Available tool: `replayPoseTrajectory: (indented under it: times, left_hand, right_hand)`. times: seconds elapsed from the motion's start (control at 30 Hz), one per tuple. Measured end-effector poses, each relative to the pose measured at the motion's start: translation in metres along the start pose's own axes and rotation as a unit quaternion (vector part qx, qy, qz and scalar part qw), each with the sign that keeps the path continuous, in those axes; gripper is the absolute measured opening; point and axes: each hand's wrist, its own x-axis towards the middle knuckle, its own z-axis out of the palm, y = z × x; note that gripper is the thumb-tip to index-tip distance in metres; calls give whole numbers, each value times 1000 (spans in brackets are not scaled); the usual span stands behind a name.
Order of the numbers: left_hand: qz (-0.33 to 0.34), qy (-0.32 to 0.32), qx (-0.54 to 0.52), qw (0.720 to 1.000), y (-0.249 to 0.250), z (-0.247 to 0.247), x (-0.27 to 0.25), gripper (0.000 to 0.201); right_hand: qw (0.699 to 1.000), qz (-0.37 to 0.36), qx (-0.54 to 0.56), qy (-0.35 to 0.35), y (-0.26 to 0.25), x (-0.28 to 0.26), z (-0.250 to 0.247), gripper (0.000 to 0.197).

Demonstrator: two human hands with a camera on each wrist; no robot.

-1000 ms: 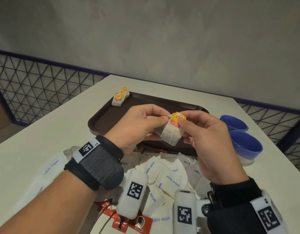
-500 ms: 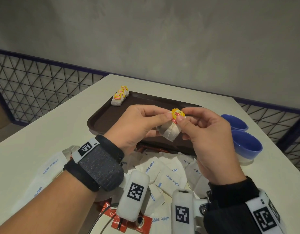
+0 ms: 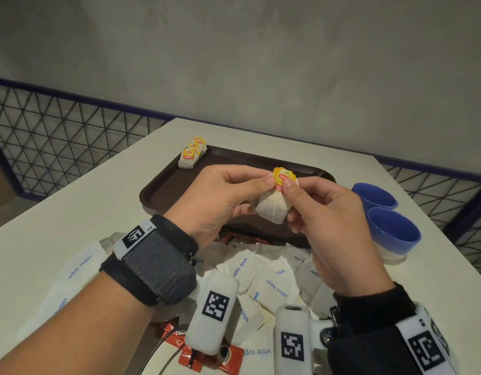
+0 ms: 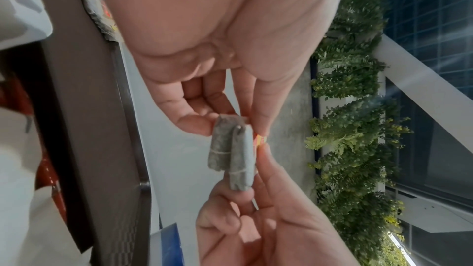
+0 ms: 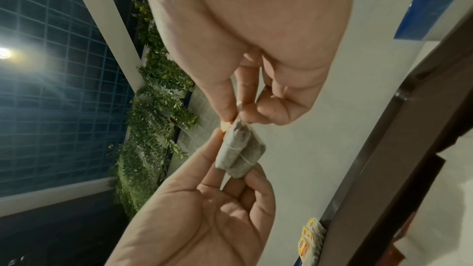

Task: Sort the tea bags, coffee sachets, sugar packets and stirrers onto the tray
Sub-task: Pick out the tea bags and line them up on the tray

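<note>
Up comes the tea bag (image 3: 273, 207) a touch higher than a moment ago, its yellow tag now poking above both thumbs. Left hand (image 3: 217, 201) curls in, thumb and forefinger pinching the papery pouch; right hand (image 3: 326, 220) mirrors it, pinching the glossy tag (image 3: 284, 177). It hangs over the smooth brown tray (image 3: 163, 190), where three tea bags (image 3: 192, 154) sit at the far-left corner. Crinkly white sugar packets (image 3: 274, 286) lie heaped below.
</note>
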Motion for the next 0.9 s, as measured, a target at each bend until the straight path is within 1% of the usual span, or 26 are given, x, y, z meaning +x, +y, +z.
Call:
replayPoseTrajectory:
  times: [0.17,0.27,0.37,0.53,0.7,0.8,0.9]
  left_hand:
    - [9,0,7,1000,1,1,0,36]
    - [18,8,4,1000,2,0,0,35]
    - [20,13,5,1000,3,0,0,35]
    - [19,12,25,999,3,-1,-1,27]
    - [41,15,80,996,6,0,-2,17]
    - [58,-1,138,989,10,-5,-3,15]
    - [34,-38,156,986,19,-14,-5,15]
  right_hand:
    - [1000,-15,6,0,1,0,-1,16]
    - [999,-2,33,-5,-1,1,-1,19]
    - [999,8,43,-7,-1,1,0,16]
    - [1000,-9,18,-1,2,0,1,12]
    - [1000,1,23,4,0,0,2,12]
    - [1000,3,14,-5,-1,-1,1,8]
    - [1000,-1,-19,-22,-4,-6,5,8]
